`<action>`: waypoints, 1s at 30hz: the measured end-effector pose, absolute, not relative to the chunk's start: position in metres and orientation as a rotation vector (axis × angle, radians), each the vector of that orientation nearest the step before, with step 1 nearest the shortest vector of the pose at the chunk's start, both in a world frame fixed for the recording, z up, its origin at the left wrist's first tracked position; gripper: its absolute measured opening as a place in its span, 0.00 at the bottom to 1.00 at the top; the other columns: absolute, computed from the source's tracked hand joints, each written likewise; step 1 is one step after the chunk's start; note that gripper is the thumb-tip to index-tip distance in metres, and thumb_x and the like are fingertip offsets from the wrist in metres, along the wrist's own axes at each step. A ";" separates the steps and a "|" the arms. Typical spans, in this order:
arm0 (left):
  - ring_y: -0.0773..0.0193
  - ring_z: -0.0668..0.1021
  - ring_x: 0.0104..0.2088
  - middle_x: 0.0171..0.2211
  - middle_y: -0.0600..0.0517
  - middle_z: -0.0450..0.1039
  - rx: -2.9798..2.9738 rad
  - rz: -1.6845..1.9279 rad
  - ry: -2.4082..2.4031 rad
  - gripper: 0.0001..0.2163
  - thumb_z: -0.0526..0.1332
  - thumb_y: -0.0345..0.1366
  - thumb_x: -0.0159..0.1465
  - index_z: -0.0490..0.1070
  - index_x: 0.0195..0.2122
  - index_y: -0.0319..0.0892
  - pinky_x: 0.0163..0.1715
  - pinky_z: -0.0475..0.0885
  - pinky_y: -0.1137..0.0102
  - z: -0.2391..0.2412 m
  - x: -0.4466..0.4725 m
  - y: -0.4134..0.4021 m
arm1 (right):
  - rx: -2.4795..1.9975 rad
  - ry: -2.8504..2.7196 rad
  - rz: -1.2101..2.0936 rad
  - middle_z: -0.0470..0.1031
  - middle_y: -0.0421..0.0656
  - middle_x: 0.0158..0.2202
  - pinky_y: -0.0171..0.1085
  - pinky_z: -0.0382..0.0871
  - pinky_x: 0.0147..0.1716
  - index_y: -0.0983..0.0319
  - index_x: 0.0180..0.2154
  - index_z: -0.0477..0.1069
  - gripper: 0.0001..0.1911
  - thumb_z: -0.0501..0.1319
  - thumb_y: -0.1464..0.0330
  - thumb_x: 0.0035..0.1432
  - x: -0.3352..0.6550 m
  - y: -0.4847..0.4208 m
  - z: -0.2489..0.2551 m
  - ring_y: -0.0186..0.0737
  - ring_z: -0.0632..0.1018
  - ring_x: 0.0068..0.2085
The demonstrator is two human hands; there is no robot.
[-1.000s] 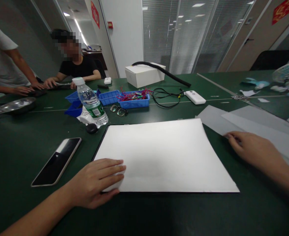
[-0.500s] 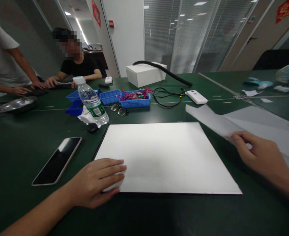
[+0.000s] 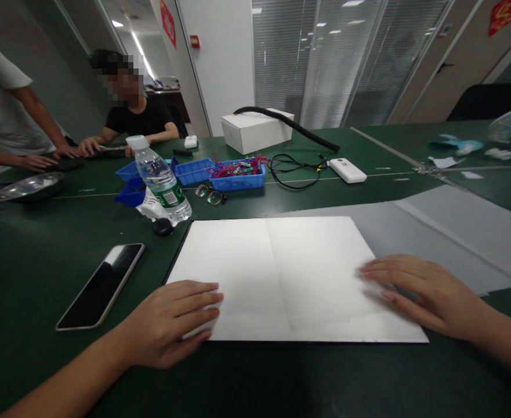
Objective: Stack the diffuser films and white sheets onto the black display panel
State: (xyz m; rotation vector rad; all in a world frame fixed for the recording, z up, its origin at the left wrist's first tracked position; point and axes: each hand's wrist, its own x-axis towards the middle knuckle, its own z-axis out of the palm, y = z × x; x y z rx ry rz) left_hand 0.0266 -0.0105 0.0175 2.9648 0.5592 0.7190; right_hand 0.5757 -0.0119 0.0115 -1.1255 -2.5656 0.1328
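Left hand (image 3: 172, 318): open, fingers flat at 8 o'clock on white lit panel (image 3: 229, 255), panel at centre. Right hand (image 3: 416, 290): fingers extended, unclenched, at 3 o'clock; blurred, contact unclear. Translucent paper (image 3: 374, 223) overlies panel's right part, extending toward 2 o'clock. Phone (image 3: 101, 287) at 9; bottle (image 3: 163, 183) at 10, upright, tilted in view.

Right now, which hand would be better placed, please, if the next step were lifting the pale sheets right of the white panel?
Probably the right hand: it is close to the pale sheets, whereas the left hand lies at the left edge of the white panel.
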 end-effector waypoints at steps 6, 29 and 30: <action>0.51 0.84 0.61 0.56 0.40 0.85 2.983 0.719 0.552 0.15 0.64 0.27 0.70 0.80 0.56 0.39 0.62 0.81 0.59 0.017 0.027 -0.010 | -1.724 -2.317 0.013 0.74 0.44 0.65 0.61 0.75 0.64 0.54 0.65 0.74 0.32 0.49 0.44 0.75 0.591 0.008 0.008 0.56 0.78 0.62; 0.52 0.85 0.58 0.56 0.43 0.85 2.953 0.721 0.573 0.14 0.64 0.27 0.71 0.80 0.56 0.40 0.59 0.83 0.59 0.018 0.026 -0.011 | -1.403 -2.507 0.121 0.65 0.41 0.72 0.62 0.67 0.71 0.50 0.66 0.75 0.25 0.53 0.49 0.78 0.587 0.005 -0.001 0.52 0.68 0.72; 0.51 0.85 0.58 0.56 0.43 0.85 2.951 0.718 0.574 0.14 0.64 0.27 0.71 0.80 0.56 0.40 0.59 0.83 0.59 0.018 0.026 -0.010 | -1.398 -2.511 0.118 0.65 0.41 0.72 0.61 0.67 0.71 0.50 0.66 0.75 0.25 0.54 0.50 0.78 0.587 0.005 -0.001 0.52 0.68 0.72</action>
